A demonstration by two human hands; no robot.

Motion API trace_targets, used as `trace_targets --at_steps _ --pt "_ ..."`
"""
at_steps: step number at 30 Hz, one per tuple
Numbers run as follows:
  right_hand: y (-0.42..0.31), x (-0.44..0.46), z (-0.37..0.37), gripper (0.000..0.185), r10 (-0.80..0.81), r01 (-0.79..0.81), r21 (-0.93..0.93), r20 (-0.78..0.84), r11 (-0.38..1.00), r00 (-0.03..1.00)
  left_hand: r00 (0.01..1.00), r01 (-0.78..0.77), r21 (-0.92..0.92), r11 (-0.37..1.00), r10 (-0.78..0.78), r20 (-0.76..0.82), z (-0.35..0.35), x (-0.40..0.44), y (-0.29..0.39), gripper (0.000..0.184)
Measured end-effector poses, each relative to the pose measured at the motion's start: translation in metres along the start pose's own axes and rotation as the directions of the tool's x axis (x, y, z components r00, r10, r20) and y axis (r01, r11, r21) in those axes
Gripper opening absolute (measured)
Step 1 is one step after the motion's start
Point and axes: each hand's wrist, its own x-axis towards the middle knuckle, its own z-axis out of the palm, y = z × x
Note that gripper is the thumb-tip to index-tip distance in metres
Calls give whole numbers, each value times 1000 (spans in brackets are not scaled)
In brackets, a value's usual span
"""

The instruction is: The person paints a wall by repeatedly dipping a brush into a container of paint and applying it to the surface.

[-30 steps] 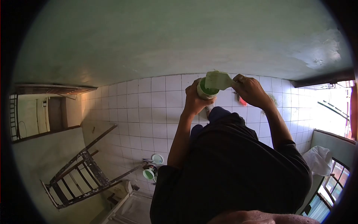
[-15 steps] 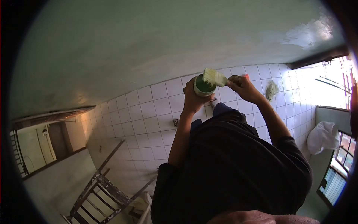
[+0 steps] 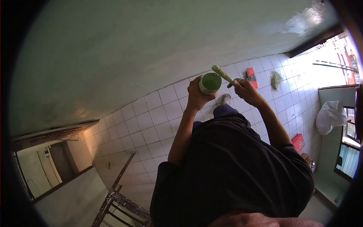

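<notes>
Tiles [image 3: 151,113] are running pale alongside a green wall [image 3: 132,49], with a red object [image 3: 252,78] and a white bag [image 3: 331,117] showing at right. The left hand [image 3: 196,96] is curling its fingers around a cup [image 3: 210,84] of green liquid; the right hand's [image 3: 246,92] closed fingers are gripping a brush [image 3: 222,73], now turning edge-on and clearing the opening it was overlapping earlier.

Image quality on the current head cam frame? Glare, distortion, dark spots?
Head view: doorway at right blown out; glare patch on the wall; fisheye bends the floor tiles, corners black; shirt very dark, little detail.
</notes>
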Motion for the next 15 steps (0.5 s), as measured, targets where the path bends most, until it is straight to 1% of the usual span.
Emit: trace_targets --at_steps 1,2,4,5,6,7,8,9,10,11,12,14,15 --pt "1 2 9 46 -10 10 3 2 1000 1000 1000 -26 47 999 26 7 -3 -4 -12 74" --pt "2 6 18 46 -5 5 3 -2 1000 1000 1000 -26 43 999 26 12 -5 -9 -25 74" --pt "7 22 30 44 69 -67 71 -23 995 997 996 86 -114 990 -84 20 -8 -20 -47 72" --pt "13 36 36 41 66 -65 15 -71 998 995 996 88 -117 989 -86 17 -12 -22 -54 72" --pt "28 54 41 41 74 -73 14 -64 997 995 990 136 -123 983 -130 54 -17 -28 -61 72" --pt "45 76 43 40 31 -45 -114 -119 992 992 981 182 -126 975 -172 89 -20 -32 -67 72" --pt "62 100 46 39 -22 -20 -242 -169 970 985 981 185 -127 974 -175 86 -25 -34 -67 72" --pt "74 120 51 34 -103 36 -345 -179 938 978 981 194 -120 974 -194 11 -28 -38 -61 74" --pt "101 147 61 34 -91 29 -344 -166 939 982 974 209 -111 972 -217 -64 -31 -45 -56 75" --pt "135 185 73 32 -70 -6 -398 -175 917 982 968 248 -89 965 -251 -23 -36 -45 -59 78" --pt "158 217 83 31 -50 -41 -447 -190 893 980 966 256 -83 963 -259 -19 -34 -49 -72 78" --pt "174 266 119 27 -75 -20 -464 -186 886 980 970 154 67 986 -138 -199 -28 -64 -103 78" --pt "184 289 141 25 -90 1 -486 -159 874 983 962 195 10 981 -189 -198 -30 -66 -107 79"
